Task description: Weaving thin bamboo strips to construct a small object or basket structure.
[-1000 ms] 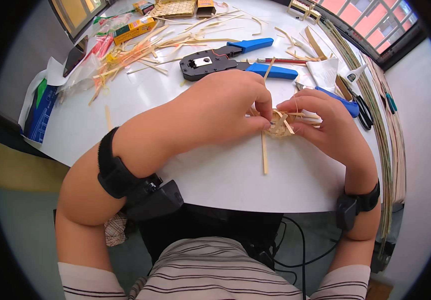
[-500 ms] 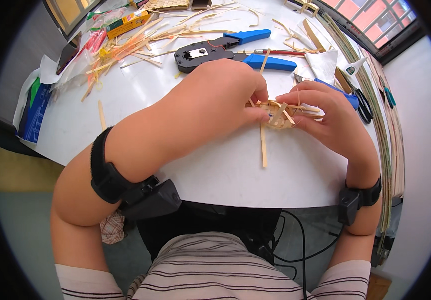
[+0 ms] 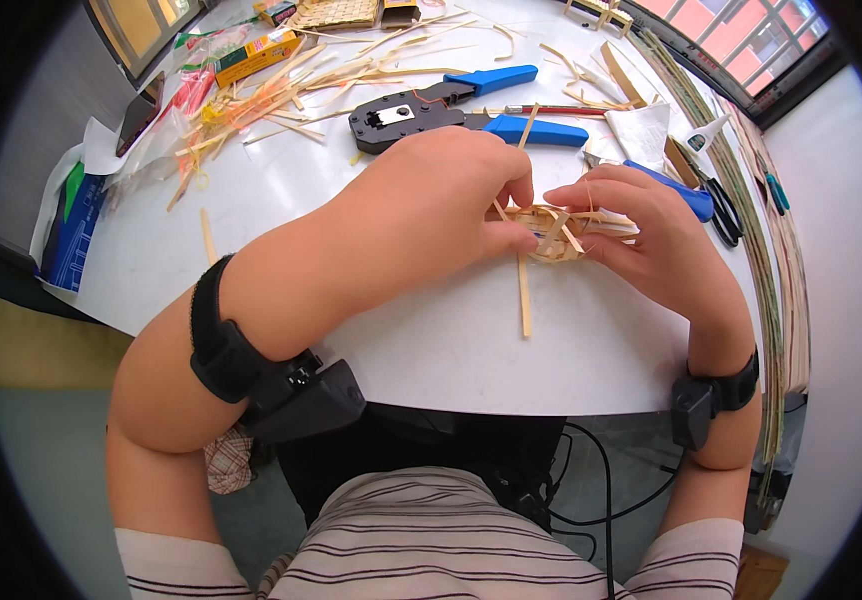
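Observation:
Between my two hands, just above the white table, is a small woven piece of pale bamboo strips (image 3: 554,247) with loose strip ends sticking out. My left hand (image 3: 471,185) pinches its left side, thumb and fingers closed on it. A longer flat strip (image 3: 524,295) passes under the left fingertips, one end pointing toward me and the other away. My right hand (image 3: 641,215) grips the right side, the strip ends lying between its thumb and fingers. The fingers partly hide the weave.
Beyond my hands lies a crimping tool with blue handles (image 3: 411,115). Loose strips (image 3: 281,95) are heaped at the far left near a yellow box (image 3: 256,60). To the right are scissors (image 3: 724,212), a small glue bottle (image 3: 708,132) and long bamboo lengths (image 3: 751,190) along the edge.
Both hands stay on the woven piece with almost the same grip. The right fingers have shifted slightly; the whole view has moved a little.

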`<action>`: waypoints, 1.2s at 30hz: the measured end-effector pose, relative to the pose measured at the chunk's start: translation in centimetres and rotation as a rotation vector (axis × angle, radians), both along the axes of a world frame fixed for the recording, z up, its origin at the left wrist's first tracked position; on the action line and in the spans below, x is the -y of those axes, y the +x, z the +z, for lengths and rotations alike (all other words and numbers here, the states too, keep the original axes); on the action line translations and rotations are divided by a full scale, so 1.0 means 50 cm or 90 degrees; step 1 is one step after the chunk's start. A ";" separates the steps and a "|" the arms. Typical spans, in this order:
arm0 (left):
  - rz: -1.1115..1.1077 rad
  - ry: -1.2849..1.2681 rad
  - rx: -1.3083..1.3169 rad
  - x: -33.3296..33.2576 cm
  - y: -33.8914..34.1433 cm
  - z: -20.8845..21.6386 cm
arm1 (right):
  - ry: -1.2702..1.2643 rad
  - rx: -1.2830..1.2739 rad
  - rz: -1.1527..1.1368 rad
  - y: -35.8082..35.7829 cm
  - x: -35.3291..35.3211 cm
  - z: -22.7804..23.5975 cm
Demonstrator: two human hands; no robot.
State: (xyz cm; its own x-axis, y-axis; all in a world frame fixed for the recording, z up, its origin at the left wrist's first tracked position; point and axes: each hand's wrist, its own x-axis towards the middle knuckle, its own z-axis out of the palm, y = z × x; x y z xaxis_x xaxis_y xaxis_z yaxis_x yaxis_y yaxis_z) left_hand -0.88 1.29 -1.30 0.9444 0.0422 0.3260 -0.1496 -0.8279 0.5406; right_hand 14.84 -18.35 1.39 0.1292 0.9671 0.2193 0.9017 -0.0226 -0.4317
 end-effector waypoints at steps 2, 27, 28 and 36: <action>-0.001 -0.020 -0.024 -0.001 -0.001 0.004 | -0.003 0.000 -0.004 0.000 0.001 0.001; -0.010 -0.015 -0.062 -0.023 -0.015 0.049 | 0.206 -0.049 -0.149 0.021 0.010 0.017; -0.007 -0.012 -0.067 -0.023 -0.016 0.052 | 0.213 -0.045 -0.149 0.023 0.010 0.017; 0.000 -0.022 -0.087 -0.025 -0.013 0.066 | 0.216 -0.091 -0.169 0.036 -0.006 -0.001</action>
